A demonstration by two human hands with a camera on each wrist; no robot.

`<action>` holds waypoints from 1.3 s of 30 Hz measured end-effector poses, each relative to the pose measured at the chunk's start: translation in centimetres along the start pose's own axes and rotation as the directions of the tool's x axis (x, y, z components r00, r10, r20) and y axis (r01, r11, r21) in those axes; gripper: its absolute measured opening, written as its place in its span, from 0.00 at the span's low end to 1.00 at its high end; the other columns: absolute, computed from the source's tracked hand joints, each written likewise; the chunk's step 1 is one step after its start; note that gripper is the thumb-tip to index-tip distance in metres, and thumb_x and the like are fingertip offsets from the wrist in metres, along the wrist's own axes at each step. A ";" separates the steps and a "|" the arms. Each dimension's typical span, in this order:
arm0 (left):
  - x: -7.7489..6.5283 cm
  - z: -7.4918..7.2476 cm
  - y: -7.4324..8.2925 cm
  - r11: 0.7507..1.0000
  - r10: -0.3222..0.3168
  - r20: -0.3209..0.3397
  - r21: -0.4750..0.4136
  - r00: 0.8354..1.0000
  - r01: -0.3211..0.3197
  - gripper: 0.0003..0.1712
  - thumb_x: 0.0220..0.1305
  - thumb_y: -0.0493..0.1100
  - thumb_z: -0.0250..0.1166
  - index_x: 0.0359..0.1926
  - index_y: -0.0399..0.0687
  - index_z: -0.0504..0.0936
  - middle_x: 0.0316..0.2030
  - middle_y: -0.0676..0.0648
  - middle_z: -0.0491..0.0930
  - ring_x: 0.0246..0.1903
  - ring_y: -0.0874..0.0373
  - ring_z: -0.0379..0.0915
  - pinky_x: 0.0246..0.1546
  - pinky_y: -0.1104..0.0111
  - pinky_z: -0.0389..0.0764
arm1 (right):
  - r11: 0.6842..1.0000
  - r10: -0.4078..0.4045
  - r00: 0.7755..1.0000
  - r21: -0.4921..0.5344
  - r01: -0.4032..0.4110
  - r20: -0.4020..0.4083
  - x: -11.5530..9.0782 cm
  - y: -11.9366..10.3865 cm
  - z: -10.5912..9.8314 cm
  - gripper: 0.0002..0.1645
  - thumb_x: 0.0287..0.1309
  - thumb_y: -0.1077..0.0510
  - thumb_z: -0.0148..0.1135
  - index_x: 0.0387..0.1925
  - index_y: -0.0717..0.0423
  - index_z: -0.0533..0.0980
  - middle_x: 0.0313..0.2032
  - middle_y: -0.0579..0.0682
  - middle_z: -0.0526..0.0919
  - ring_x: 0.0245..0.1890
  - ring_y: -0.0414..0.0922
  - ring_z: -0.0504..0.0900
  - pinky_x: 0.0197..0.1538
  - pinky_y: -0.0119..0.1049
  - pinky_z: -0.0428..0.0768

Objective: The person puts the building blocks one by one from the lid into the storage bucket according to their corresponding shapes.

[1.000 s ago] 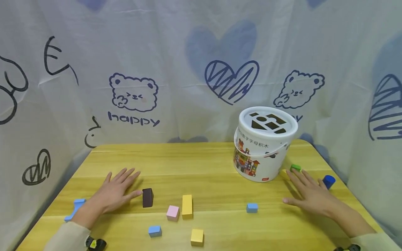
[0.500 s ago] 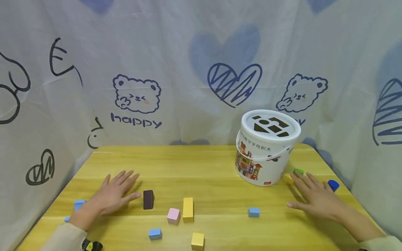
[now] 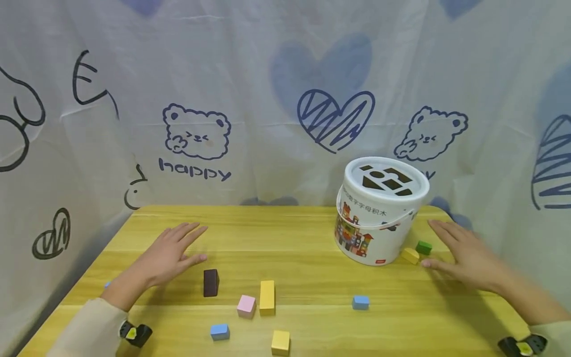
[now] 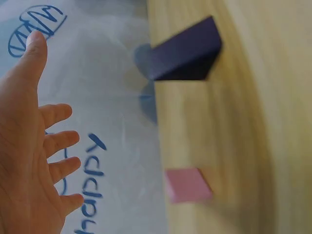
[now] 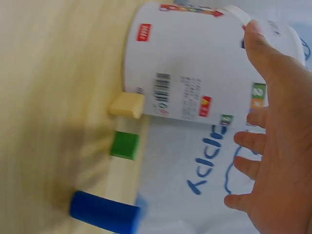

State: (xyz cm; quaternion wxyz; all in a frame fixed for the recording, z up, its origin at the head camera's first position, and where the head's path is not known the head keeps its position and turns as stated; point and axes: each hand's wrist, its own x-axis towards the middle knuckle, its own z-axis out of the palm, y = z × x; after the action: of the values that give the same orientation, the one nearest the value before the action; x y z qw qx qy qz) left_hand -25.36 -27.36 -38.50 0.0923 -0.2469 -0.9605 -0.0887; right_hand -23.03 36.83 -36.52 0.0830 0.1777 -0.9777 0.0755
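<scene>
My left hand hovers over the left part of the table with fingers outstretched, holding nothing. Nearest to it is a dark triangular block, with a pink cube farther right. On the other side my right hand is raised, fingers straight and palm bare. Close by its thumb lie a small yellow block and a green block, beside a white lidded bucket. The right wrist view also has a blue cylinder, which the right hand hides in the head view.
Shaped holes pierce the bucket's lid. Around the front middle lie a long yellow block, a yellow cube and small blue blocks. A printed curtain hangs behind the wooden table.
Both hands have risen from the tabletop. The right hand has uncovered the yellow and green blocks and now covers the blue cylinder. The left forearm hides more of the blue block at the left edge.
</scene>
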 end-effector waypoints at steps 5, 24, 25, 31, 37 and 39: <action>2.0 -1.1 1.5 1.000 0.032 -0.019 0.002 0.999 -0.031 0.42 0.69 0.65 0.53 0.74 0.46 0.60 0.71 0.37 0.59 0.68 0.34 0.53 0.66 0.39 0.53 | 1.000 -0.001 0.998 0.011 0.001 -0.058 0.5 0.5 -1.8 0.61 0.55 0.34 0.66 0.77 0.58 0.47 0.68 0.71 0.57 0.63 0.73 0.58 0.58 0.73 0.59; 8.1 -3.5 8.2 0.993 0.097 -0.073 -0.067 0.993 -0.101 0.45 0.68 0.71 0.50 0.75 0.50 0.58 0.71 0.41 0.60 0.69 0.41 0.55 0.67 0.45 0.58 | 0.999 -0.010 0.992 0.030 0.014 -0.126 3.4 0.4 -6.2 0.55 0.59 0.39 0.66 0.77 0.53 0.49 0.68 0.70 0.58 0.64 0.72 0.57 0.58 0.74 0.59; 8.4 -3.5 8.5 0.992 0.097 -0.070 -0.072 0.993 -0.102 0.45 0.68 0.71 0.50 0.75 0.50 0.58 0.71 0.41 0.60 0.69 0.42 0.56 0.67 0.45 0.58 | 0.999 -0.014 0.992 0.034 0.018 -0.124 3.7 0.4 -6.2 0.55 0.59 0.39 0.66 0.77 0.53 0.49 0.68 0.69 0.58 0.64 0.72 0.57 0.58 0.74 0.59; 10.1 -3.4 10.4 0.987 0.110 -0.065 -0.108 0.992 -0.117 0.43 0.68 0.71 0.48 0.75 0.52 0.59 0.71 0.42 0.60 0.68 0.41 0.56 0.67 0.46 0.58 | 0.999 -0.037 0.995 0.031 0.040 -0.090 5.1 0.4 -6.4 0.51 0.61 0.39 0.64 0.76 0.53 0.52 0.69 0.67 0.58 0.65 0.71 0.57 0.59 0.74 0.58; 12.0 -2.9 12.3 0.982 0.124 -0.070 -0.137 0.990 -0.133 0.45 0.67 0.73 0.46 0.74 0.51 0.60 0.70 0.43 0.61 0.68 0.43 0.57 0.68 0.49 0.59 | 0.999 -0.025 0.999 0.036 0.026 -0.033 6.3 0.6 -6.5 0.50 0.63 0.38 0.60 0.77 0.51 0.50 0.71 0.67 0.54 0.67 0.71 0.54 0.61 0.74 0.54; 12.6 -2.7 12.9 0.980 0.128 -0.064 -0.144 0.990 -0.136 0.46 0.67 0.74 0.45 0.74 0.51 0.60 0.70 0.43 0.61 0.68 0.44 0.57 0.68 0.50 0.59 | 0.999 -0.032 0.999 0.042 0.033 -0.028 6.6 0.6 -6.5 0.49 0.63 0.39 0.61 0.77 0.51 0.51 0.71 0.66 0.53 0.67 0.71 0.53 0.61 0.74 0.53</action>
State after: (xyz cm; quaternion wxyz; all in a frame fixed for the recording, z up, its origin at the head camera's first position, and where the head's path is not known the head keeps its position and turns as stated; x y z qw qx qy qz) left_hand -29.50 -11.02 -31.45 0.1054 -0.3140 -0.9299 -0.1601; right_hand -28.46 36.33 -29.06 0.0937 0.1944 -0.9716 0.0974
